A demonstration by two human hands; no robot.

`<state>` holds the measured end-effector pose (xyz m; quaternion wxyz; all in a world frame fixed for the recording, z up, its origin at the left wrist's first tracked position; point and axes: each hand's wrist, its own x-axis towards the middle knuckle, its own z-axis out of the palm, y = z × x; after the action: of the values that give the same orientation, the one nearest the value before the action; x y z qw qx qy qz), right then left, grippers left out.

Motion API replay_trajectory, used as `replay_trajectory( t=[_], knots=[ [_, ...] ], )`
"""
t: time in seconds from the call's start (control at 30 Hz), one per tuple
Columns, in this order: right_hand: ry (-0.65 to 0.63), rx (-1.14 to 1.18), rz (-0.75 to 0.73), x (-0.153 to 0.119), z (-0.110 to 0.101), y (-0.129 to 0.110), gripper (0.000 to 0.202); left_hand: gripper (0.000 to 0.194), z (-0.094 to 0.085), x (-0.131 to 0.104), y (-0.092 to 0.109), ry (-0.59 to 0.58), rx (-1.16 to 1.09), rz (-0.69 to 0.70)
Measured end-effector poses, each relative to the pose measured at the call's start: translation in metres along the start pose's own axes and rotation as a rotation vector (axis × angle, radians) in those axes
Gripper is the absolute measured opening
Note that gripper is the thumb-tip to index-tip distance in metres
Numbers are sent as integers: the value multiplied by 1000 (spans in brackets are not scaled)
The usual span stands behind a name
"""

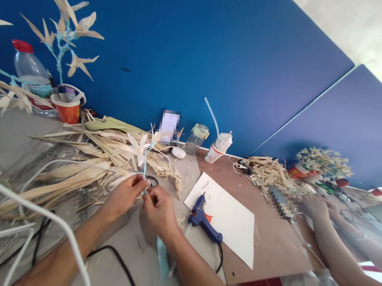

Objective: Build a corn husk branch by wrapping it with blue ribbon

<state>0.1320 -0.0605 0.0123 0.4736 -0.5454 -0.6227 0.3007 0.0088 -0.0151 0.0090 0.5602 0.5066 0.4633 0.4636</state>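
left hand [123,199] pinches a light-blue flower stem [145,165].

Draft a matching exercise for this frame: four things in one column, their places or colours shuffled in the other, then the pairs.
Things
1. Glue gun
2. Flower stem
3. Plastic bottle
4. Clear jar

Places or colours
A. Topped with a red cap
B. Pale yellow-green lid, beside a white cup
C. Lying partly on a white board
D. At the fingertips of the left hand and right hand

Pairs: 1-C, 2-D, 3-A, 4-B
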Motion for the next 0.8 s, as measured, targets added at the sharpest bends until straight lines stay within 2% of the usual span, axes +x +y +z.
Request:
replay_trajectory(
  t=[0.07, 0.17, 0.3, 0.4, 0.63, 0.7, 0.8],
  knots=[
    [3, -31, -33, -1, 0, 0, 20, 29, 0, -2, 2, -42, -121, -55],
    [5, -11, -38, -1, -1, -1, 20, 27, -2, -6, 10, -165, -353, -196],
    [-4, 87, 22, 1, -5, -3, 21, 20, -7, -8, 17, -221, -536, -255],
    [-22, 156, 94, 2, -7, -3, 21, 20, -8, -6, 14, -224, -530, -244],
    [-56, 199, 92, 3, -4, 1, 19, 27, -7, -5, 18, -109, -448, -228],
    [-43, 176, 60, 2, -4, 1, 20, 29, -8, -5, 20, -114, -400, -242],
    [-53, 128, 23, 1, -4, 0, 21, 28, -9, -5, 19, -185, -347, -223]
  ],
)
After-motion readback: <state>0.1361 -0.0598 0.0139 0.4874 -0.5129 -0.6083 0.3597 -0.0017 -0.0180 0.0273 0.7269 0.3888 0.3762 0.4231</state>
